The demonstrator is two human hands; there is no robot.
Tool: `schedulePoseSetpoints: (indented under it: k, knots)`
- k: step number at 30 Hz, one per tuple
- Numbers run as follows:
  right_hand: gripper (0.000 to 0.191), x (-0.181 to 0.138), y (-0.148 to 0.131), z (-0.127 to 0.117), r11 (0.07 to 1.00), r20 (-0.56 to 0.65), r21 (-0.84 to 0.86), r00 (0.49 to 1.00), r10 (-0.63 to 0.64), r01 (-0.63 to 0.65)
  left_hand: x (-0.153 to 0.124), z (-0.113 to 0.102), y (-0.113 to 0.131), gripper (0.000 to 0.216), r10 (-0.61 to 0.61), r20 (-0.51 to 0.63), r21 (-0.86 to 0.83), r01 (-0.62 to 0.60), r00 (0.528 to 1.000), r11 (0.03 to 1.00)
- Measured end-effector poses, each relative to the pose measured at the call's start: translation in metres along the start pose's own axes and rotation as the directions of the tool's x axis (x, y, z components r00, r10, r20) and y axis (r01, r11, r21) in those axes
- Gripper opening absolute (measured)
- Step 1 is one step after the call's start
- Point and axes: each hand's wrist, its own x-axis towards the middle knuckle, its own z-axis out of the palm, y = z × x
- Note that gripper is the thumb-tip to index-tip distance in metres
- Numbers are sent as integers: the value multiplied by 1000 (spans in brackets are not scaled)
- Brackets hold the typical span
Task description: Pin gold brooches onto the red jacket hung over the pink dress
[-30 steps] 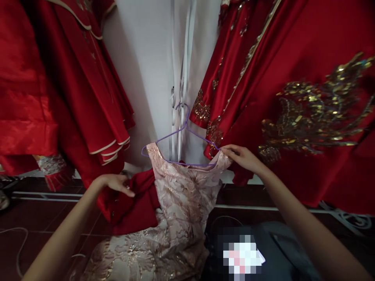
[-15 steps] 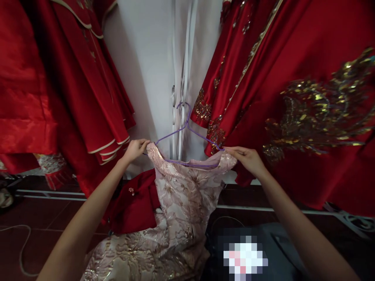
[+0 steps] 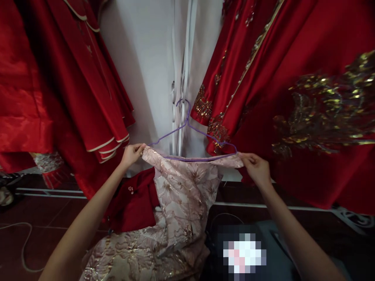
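A pale pink dress (image 3: 187, 187) with metallic floral patterning hangs stretched between my two hands. My left hand (image 3: 132, 154) pinches its left shoulder edge. At the opposite shoulder, my right hand (image 3: 255, 167) is closed on the fabric. A purple hanger (image 3: 187, 123) rises above the neckline, its lower bar running along the dress's top edge. On the right, the hanger's end shows above the shoulder fabric; the left end meets the cloth near my left fingers. The dress's lower part lies bunched below, beside folded red cloth (image 3: 136, 205) bearing a small ornament.
Red garments (image 3: 84, 86) hang at left, and red garments with gold sequins (image 3: 328, 113) hang at right. White metal poles (image 3: 183, 58) stand before a pale wall (image 3: 140, 47). A cable (image 3: 25, 249) lies on the dark tiled floor. A pixelated patch covers something at lower right.
My right hand has moved outward and slightly down, pulling the right shoulder out straighter. The hanger's right end now shows above the fabric. My left hand has shifted slightly left and down.
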Motion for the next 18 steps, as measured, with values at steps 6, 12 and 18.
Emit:
schedulePoseSetpoints:
  k: [6,12,18]
  knots:
    - [31,-74,11,-11,986,197,-163,980,2,31,-51,-1,5,38,21,273,132,-59,962,989]
    - [20,-90,-41,4,946,108,-166,959,-263,278,-42,38,80,32,313,247,-52,-310,917,949]
    - [21,-50,-55,17,942,-60,-130,946,-318,308,-30,99,123,26,474,374,-70,-485,797,871]
